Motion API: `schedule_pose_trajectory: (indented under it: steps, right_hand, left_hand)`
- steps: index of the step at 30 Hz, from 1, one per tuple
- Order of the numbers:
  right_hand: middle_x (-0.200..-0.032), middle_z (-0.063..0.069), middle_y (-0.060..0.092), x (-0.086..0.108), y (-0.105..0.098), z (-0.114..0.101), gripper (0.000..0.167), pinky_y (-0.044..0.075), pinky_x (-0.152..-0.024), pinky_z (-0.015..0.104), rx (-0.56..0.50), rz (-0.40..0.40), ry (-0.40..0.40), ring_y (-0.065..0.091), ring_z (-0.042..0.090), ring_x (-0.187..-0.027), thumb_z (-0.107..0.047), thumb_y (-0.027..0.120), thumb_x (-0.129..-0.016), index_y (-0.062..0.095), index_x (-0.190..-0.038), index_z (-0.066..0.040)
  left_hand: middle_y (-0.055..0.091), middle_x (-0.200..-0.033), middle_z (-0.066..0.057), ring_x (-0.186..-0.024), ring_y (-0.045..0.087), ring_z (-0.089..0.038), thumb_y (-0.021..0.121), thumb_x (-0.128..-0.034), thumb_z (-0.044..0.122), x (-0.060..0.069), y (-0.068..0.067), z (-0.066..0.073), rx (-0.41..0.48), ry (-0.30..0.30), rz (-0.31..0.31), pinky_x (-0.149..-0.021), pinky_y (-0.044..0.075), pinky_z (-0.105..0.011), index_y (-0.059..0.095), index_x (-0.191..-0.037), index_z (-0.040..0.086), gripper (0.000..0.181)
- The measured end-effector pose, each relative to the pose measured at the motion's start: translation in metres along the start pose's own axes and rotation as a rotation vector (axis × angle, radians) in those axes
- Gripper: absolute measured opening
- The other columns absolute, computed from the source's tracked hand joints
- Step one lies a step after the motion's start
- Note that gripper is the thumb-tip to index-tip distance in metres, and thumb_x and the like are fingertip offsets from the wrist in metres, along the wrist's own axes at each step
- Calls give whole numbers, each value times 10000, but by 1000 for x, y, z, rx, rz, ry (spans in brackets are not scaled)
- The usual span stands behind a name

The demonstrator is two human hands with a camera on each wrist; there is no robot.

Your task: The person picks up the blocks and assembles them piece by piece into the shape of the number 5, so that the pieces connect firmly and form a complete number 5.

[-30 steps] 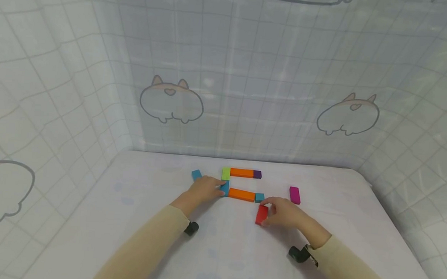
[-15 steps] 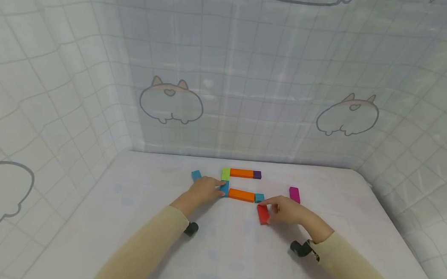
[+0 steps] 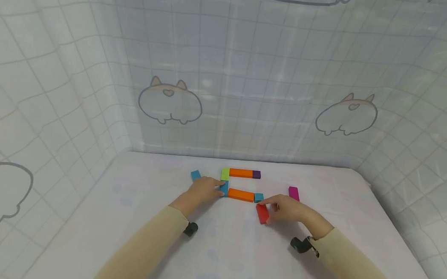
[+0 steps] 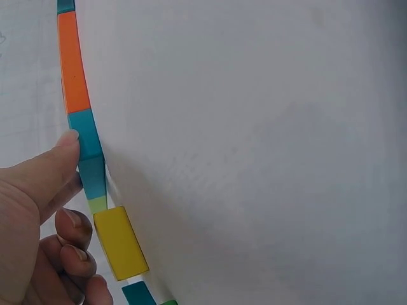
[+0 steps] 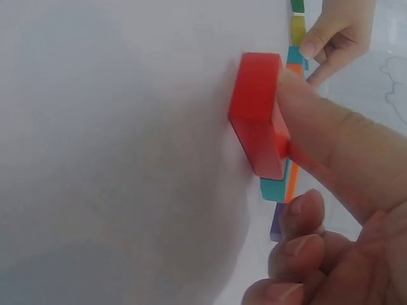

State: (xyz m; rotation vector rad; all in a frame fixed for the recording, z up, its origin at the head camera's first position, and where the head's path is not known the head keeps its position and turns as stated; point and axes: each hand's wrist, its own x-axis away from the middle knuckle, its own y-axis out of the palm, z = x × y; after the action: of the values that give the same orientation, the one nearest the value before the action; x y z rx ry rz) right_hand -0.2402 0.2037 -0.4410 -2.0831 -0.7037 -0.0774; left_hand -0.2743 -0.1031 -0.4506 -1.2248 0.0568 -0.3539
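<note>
My left hand (image 3: 203,188) pinches a blue block (image 3: 225,189) at the left end of a row, thumb and index finger at its two ends. An orange block (image 3: 241,194) and a small teal block (image 3: 258,197) continue that row rightward. Between right thumb and index finger, my right hand (image 3: 287,209) holds a red block (image 3: 263,214) by its ends, just in front of the teal block. The red block (image 5: 257,89) looks tilted in the right wrist view; whether it touches the teal one I cannot tell. A yellow block (image 4: 121,243) lies by my curled left fingers.
Behind the row, a lime block (image 3: 225,173), another orange block (image 3: 241,173) and a purple block (image 3: 256,174) form a second line. A magenta block (image 3: 294,193) lies beyond my right hand. Another blue block (image 3: 195,175) sits left of my left hand. Patterned sheeting (image 3: 225,114) encloses the white table.
The red block has turned in my right fingers, its near end swinging to the right. My right hand has shifted slightly away from me. My left hand stays in place.
</note>
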Motion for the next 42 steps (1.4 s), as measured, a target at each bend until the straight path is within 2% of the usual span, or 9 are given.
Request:
schedule_pose_trajectory:
  steps: [10,42]
  right_hand:
    - [-826,29,544,-3,0,2,491,444,-650,304,-3,24,-17,519,184,-843,-170,855,-798,708,-1258,-264]
    - [-779,12,519,-3,-6,3,509,392,-597,255,-2,-20,-89,513,174,-778,-160,825,-833,678,-1317,-212]
  left_hand:
    - [579,-1419,-79,-1344,494,-312,670,-958,397,-1,-1,-1,14,3,0,-1093,399,-487,596,-1411,240,485]
    - [576,-1423,-75,-1349,490,-311,664,-961,406,-3,1,-3,5,14,-1,-1102,390,-483,590,-1417,242,490]
